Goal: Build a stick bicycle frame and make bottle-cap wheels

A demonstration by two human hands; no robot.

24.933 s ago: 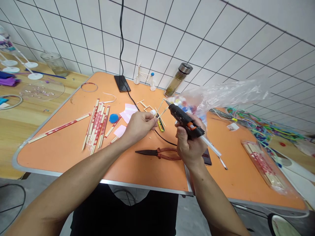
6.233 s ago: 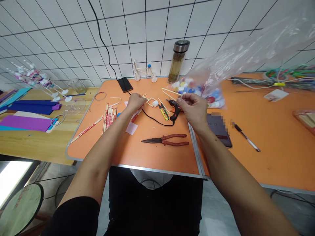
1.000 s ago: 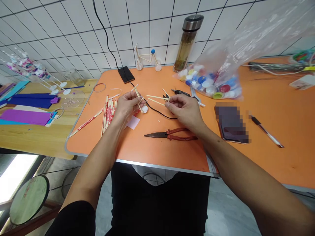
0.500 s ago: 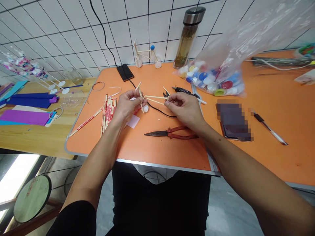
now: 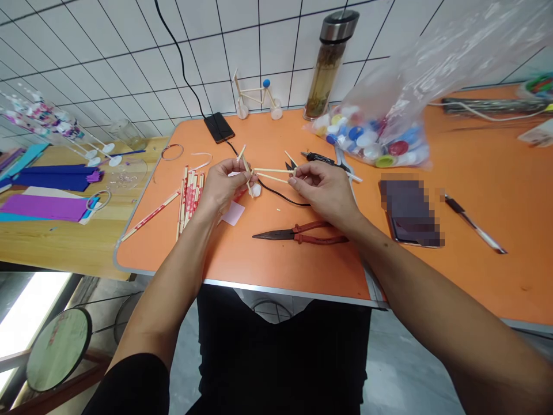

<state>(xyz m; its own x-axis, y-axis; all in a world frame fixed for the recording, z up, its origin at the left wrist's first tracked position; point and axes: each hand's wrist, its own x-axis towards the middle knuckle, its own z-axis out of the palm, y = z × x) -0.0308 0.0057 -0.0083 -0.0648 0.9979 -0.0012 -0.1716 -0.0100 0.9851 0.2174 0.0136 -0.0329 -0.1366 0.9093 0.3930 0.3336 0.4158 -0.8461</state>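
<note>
My left hand (image 5: 222,185) pinches a small frame of wooden sticks (image 5: 247,170), with a white bottle cap (image 5: 256,190) at its lower end. My right hand (image 5: 322,185) pinches the ends of two thin wooden sticks (image 5: 273,174), and their far ends touch the frame by my left fingers. A black hot glue gun (image 5: 323,158) lies on the table just beyond my right hand, partly hidden by it. Its black cord (image 5: 280,195) runs under the sticks.
Red-handled pliers (image 5: 298,234) lie in front of my hands, beside loose chopsticks (image 5: 188,196) and a pink paper square (image 5: 234,213). A plastic bag of bottle caps (image 5: 371,138), a flask (image 5: 326,63), a stick model (image 5: 254,98) and a blurred phone (image 5: 410,213) stand around them.
My right hand has moved slightly left, bringing its two sticks up against the frame in my left hand. The view has shifted a little.
</note>
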